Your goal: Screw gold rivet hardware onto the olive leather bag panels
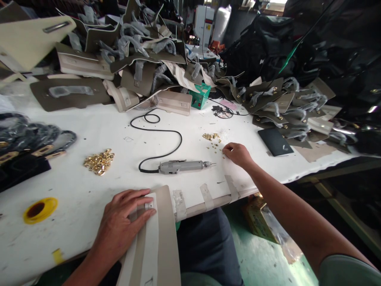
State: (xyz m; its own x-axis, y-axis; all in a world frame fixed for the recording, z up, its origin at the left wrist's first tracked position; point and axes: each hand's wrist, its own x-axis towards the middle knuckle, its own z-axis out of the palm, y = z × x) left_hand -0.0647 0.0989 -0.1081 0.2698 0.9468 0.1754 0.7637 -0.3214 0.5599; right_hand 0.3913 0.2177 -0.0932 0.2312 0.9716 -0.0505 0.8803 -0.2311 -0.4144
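My left hand [123,222] lies on a beige and taupe panel [166,238] at the table's front edge, its thumb and fingers spread on either side of a small metal fitting [149,205]. My right hand [236,154] is at the edge of a scatter of small gold pieces [212,137], its fingertips pinched together on the tabletop; what they hold, if anything, is too small to make out. A grey electric screwdriver [184,166] lies between the hands, its tip pointing right and its black cord curling back.
Gold rings [99,161] and a yellow tape roll [50,209] sit on the white table [119,139] at left. Stacked panels [172,102] line the back, beside a green box [200,96]. A black booklet [275,142] lies at right.
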